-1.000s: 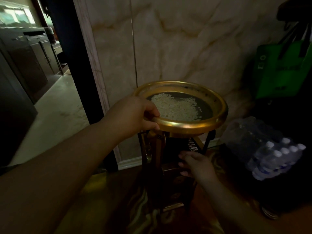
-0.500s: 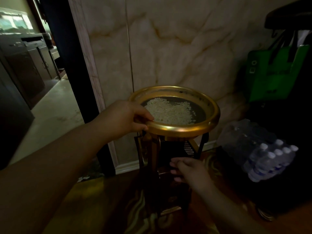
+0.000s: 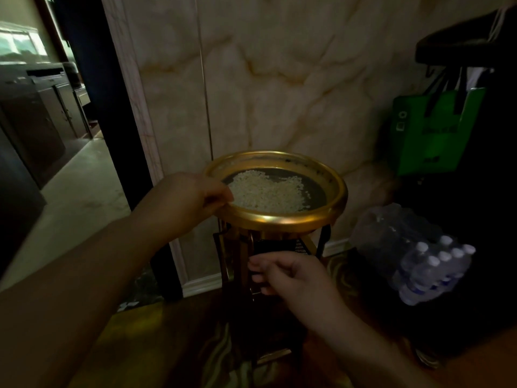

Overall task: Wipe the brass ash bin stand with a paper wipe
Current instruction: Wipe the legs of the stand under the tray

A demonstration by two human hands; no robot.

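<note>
The brass ash bin stand rises against a marble wall, its round golden top dish holding white gravel on a dark tray. My left hand grips the dish's left rim, thumb over the edge. My right hand is lower, at the dark front of the stand's body under the dish, fingers curled against it. No paper wipe shows in either hand; the light is dim and the right palm is hidden.
A shrink-wrapped pack of water bottles lies on the floor right of the stand. A green bag hangs above it beside dark objects. A doorway opens at left onto a pale floor and cabinets.
The view shifted so the stand sits lower in frame. My left hand keeps its grip on the rim. My right hand stays at the stand's front, barely shifted.
</note>
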